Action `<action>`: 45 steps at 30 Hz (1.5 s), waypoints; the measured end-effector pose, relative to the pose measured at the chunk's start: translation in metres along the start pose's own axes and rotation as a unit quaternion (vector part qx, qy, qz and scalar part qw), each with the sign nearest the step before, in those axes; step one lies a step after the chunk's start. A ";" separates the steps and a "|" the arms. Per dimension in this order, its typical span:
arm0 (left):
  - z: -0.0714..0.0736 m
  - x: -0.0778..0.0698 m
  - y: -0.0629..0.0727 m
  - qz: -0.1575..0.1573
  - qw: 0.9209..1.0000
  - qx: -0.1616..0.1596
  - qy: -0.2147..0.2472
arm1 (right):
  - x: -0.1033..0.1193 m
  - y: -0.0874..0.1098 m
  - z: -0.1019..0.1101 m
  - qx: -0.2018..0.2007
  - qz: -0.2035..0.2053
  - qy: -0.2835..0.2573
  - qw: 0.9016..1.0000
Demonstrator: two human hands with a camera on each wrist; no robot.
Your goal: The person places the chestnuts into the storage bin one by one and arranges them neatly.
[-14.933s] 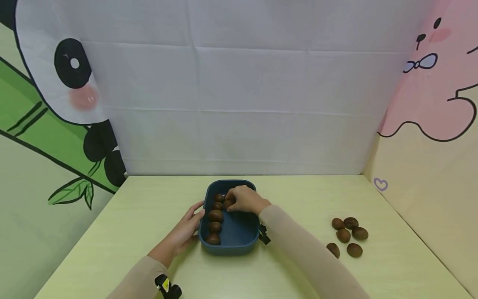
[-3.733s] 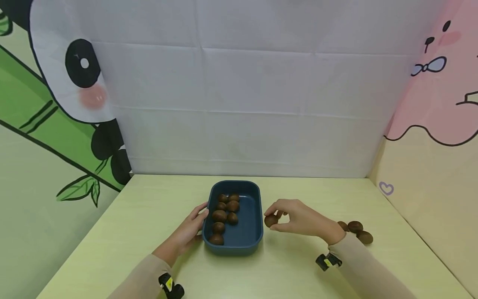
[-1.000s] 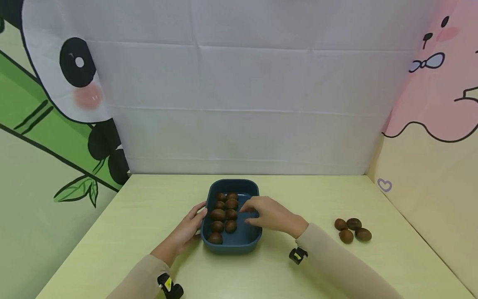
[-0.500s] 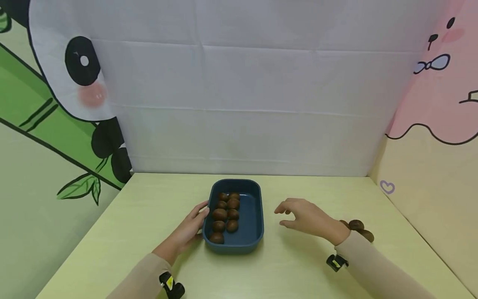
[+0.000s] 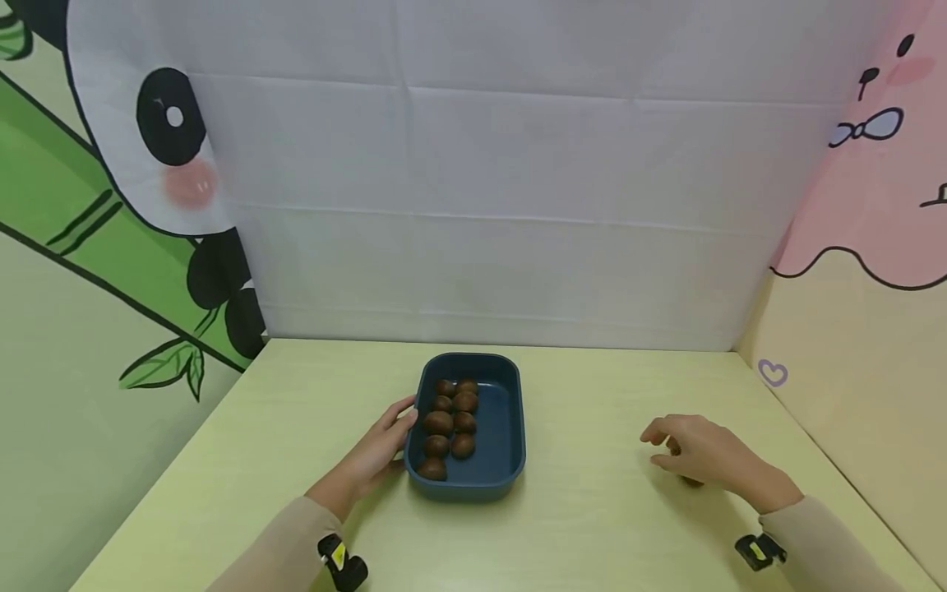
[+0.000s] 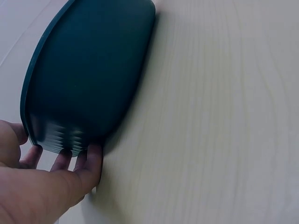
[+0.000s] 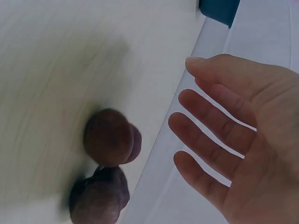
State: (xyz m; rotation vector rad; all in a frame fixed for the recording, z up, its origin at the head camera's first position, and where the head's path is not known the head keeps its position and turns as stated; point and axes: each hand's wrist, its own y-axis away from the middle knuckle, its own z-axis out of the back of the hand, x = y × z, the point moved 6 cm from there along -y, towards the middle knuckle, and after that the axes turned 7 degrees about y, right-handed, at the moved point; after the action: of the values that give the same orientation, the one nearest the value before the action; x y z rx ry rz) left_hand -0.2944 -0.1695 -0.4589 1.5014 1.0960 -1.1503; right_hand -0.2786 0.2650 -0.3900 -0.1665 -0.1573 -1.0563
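Observation:
My left hand rests its fingertips against the left side of a dark blue rectangular box. In the left wrist view, those fingers touch the outer wall. Inside the box lie round, dark-brown nut-like things in two columns on the left. Over at the right, my right hand hovers with loosely bent fingers above a loose cluster, mostly hidden in the head view; one brown nut-like thing peeks out below. The right wrist view shows several of them beside the fingers, with nothing held.
The box stands on a pale yellow wood-grain table. A white sheet hangs along the back edge. Printed cartoon walls flank both sides, with a panda at left and a pink figure at right.
Over the longer span, a second column of brown nut-like things formed in the box. Lately my right hand left the box without holding anything and moved right to the loose cluster. Left hand stayed put.

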 end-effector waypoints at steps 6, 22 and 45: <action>0.000 0.002 -0.002 0.001 1.000 -0.004 0.003 | -0.031 0.024 -0.004 0.000 -0.014 -0.014 1.000; 0.001 0.000 -0.003 -0.002 1.000 -0.004 -0.003 | -0.045 0.039 -0.017 0.004 0.006 -0.053 0.999; 0.001 0.002 -0.002 0.001 1.000 -0.010 -0.006 | -0.028 0.028 -0.022 0.019 0.050 -0.084 0.995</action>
State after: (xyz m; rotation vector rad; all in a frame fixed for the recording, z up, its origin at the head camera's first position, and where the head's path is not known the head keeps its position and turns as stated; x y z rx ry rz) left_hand -0.2966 -0.1700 -0.4616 1.4779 1.0944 -1.1432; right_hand -0.2670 0.2978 -0.4195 -0.2262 -0.3173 -0.9386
